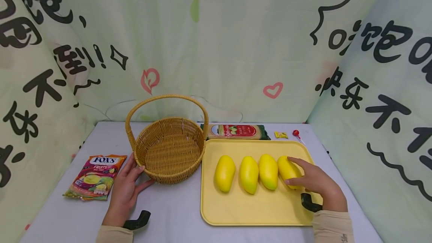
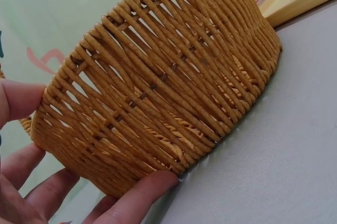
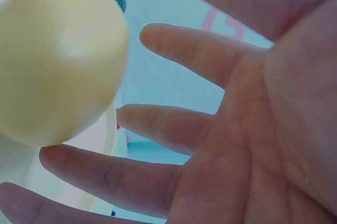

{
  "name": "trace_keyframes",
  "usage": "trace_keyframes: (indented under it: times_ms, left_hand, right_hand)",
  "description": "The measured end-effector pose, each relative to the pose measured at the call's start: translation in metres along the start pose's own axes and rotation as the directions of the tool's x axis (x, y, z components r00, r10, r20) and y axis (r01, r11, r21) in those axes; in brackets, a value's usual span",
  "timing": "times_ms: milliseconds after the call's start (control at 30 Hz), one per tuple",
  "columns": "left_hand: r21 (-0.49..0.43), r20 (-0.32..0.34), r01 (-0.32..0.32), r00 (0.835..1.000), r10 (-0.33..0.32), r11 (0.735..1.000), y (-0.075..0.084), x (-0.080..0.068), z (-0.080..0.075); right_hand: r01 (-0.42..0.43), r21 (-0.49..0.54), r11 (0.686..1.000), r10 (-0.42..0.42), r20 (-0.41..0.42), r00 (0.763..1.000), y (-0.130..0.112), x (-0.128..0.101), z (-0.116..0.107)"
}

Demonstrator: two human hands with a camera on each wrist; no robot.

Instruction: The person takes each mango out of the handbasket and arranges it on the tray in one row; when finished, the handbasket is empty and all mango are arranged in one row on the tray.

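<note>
From the head view, the left hand [image 1: 126, 186] rested spread against the basket [image 1: 168, 149], while the right hand [image 1: 315, 183] reached over the rightmost mango [image 1: 288, 170] on the tray [image 1: 256, 213]. The left wrist view showed fingers [image 2: 142, 195] touching the basket's wall [image 2: 158, 87]. In the right wrist view, the spread fingers [image 3: 179, 50] had not yet closed on the mango [image 3: 58, 61]; closing them looked like the next need.

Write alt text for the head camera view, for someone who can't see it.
A person's right hand rests on the rightmost mango of four on a yellow tray, while the left hand steadies an empty wicker basket. A candy bag lies left of it.
</note>
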State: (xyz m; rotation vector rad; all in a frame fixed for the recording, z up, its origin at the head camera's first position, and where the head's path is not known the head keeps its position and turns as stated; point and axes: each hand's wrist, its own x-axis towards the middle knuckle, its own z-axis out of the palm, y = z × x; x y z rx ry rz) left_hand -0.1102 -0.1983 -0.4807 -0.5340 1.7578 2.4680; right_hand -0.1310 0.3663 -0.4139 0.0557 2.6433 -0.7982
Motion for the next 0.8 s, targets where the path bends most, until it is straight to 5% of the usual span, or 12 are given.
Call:
trace_keyframes:
  times_ms: [200, 367, 467, 600, 700, 800]
  left_hand:
    - [0.008, 0.008, -0.016, 1.0, 0.016, 1.0, -0.001, 0.001, 0.0]
    - [0.01, -0.006, -0.007, 1.0, 0.007, 1.0, -0.002, 0.002, 0.002]
    - [0.036, -0.037, -0.003, 0.999, 0.004, 0.999, -0.002, 0.002, 0.006]
    - [0.127, -0.153, -0.007, 0.988, 0.027, 0.992, -0.002, -0.002, 0.015]
    - [0.182, -0.286, -0.054, 0.952, 0.106, 0.982, -0.003, -0.007, 0.023]
    - [0.244, -0.419, -0.166, 0.87, 0.258, 0.956, -0.002, -0.014, 0.034]
  right_hand:
    - [0.042, -0.062, 0.997, -0.044, -0.037, 0.998, -0.002, -0.003, -0.006]
    - [0.077, -0.124, 0.989, -0.102, -0.213, 0.972, -0.007, -0.012, -0.012]
    - [0.077, -0.096, 0.992, -0.106, -0.354, 0.929, -0.013, -0.021, -0.015]
    - [0.117, -0.021, 0.993, -0.11, -0.531, 0.84, -0.028, -0.033, -0.014]
    - [0.156, 0.055, 0.986, -0.088, -0.625, 0.776, -0.041, -0.041, -0.011]
    - [0.205, 0.127, 0.97, -0.067, -0.674, 0.736, -0.055, -0.044, -0.006]
